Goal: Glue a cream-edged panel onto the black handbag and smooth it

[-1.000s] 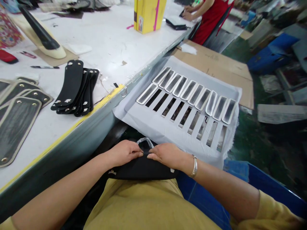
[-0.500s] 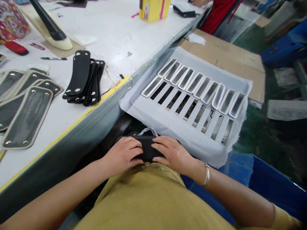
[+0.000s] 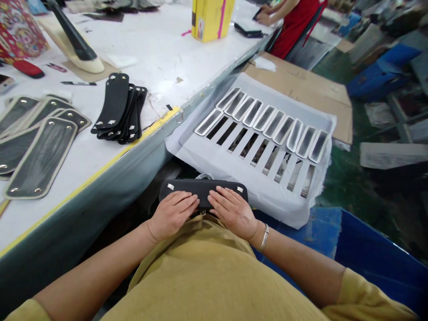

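A black padded strip (image 3: 203, 189) lies against my front at the table's edge, with a small bright metal prong near each end. My left hand (image 3: 175, 215) rests flat across its left half, fingers stretched out and side by side. Over the right half, my right hand (image 3: 234, 213) lies the same way, a silver bangle (image 3: 264, 237) on its wrist. Both thumbs are at the strip's near edge. Behind the strip a clear-wrapped loop (image 3: 204, 176) shows; what supports the strip is hidden.
Similar black strips (image 3: 115, 104) are piled on the white table (image 3: 160, 53), beside pale-edged grey pieces (image 3: 42, 158). Right of me, a white slotted sheet (image 3: 214, 147) carries a row of framed strips. Below it stands a blue bin (image 3: 354, 249). A person in red (image 3: 297, 26) works beyond.
My fingers have gone from curling around the strip's edges to lying flat on it. The strip's face has turned up, so its end prongs show. My view has shifted slightly.
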Tool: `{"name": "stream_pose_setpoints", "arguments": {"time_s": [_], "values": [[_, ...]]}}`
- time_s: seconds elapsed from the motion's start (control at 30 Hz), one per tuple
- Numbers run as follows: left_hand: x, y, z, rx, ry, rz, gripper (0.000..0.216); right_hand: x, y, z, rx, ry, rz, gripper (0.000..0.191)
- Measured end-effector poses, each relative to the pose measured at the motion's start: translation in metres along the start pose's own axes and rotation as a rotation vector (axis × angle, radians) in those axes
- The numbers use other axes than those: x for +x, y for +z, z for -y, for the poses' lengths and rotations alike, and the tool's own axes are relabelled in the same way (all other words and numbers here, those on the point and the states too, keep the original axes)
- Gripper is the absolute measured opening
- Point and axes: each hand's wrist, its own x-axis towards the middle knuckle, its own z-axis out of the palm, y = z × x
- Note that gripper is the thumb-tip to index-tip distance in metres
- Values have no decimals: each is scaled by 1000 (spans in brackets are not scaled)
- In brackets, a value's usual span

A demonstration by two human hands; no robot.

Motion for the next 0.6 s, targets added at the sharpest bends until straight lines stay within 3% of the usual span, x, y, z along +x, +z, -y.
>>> {"name": "stream_pose_setpoints", "arguments": {"time_s": [0.2,0.6], "values": [[-2,3,-2,-34,-27,-92,27,-1,4,5,21,29,-44,36],[-4,2,0,-18,-70,-84,29,2,5,14,-52,-26,0,41]]}}
